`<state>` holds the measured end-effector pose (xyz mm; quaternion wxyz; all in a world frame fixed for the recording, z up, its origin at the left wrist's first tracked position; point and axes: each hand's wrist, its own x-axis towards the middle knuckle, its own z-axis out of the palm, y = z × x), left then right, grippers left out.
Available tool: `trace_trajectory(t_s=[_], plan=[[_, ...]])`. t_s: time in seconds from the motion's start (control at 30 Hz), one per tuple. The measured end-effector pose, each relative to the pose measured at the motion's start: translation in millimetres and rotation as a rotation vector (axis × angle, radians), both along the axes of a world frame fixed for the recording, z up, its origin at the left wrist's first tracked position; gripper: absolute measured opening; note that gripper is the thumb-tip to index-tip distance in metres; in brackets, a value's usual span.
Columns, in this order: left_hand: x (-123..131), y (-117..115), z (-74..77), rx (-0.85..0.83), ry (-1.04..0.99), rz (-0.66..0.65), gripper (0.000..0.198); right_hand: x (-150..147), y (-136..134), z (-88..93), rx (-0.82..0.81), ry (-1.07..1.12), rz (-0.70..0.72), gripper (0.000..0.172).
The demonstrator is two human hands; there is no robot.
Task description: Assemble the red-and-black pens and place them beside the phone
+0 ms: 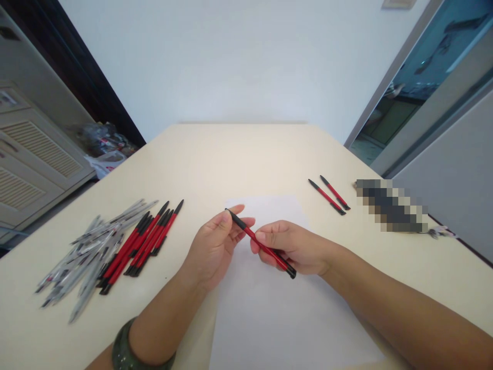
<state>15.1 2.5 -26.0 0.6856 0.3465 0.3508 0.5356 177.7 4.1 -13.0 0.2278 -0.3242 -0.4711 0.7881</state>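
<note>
Holding a red-barrelled ballpoint pen (pixel 277 257) aslant above a white paper sheet (pixel 269 318), pointed black end up-left, clip end down-right. Pinched mid-barrel, on the red, between thumb and fingers of the right hand (pixel 292 246), with the clip end jutting free past the grip. Met at the pointed end by the left hand (pixel 210 249) — thumb pressed to the black tip, remaining fingers loosely spread behind it. Wearing a dark green bangle (pixel 123 344) on the left wrist.

To the left, on the cream tabletop (pixel 246 159): a cluster of red-and-black pens (pixel 150 244), touching or just beside a loose, overlapping heap of clear-barrelled pens (pixel 87 257). To the right, well apart from the grip — a pair of red-and-black pens (pixel 327 197), roughly parallel, near a dark object (pixel 393 205) too pixelated to identify.
</note>
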Motion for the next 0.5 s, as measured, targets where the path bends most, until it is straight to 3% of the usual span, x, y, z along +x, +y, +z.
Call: trace_trajectory(t_s=[0.17, 0.27, 0.4, 0.5], plan=[[-1.4, 1.8, -1.4, 0.070, -0.014, 0.037, 0.011, 2.1, 0.2, -0.9, -0.021, 0.027, 0.048, 0.029], [0.3, 2.2, -1.3, 0.104, -0.011, 0.076, 0.011, -0.8, -0.5, -4.2, 0.053, -0.022, -0.025, 0.023], [0.8, 2.9, -0.5, 0.103, -0.005, 0.089, 0.013, -4.0, -2.1, -5.7, 0.128, -0.079, -0.123, 0.030], [-1.1, 3.3, -1.3, 0.091, 0.003, 0.069, 0.013, -4.3, -2.8, -3.0, 0.099, -0.077, -0.063, 0.030]])
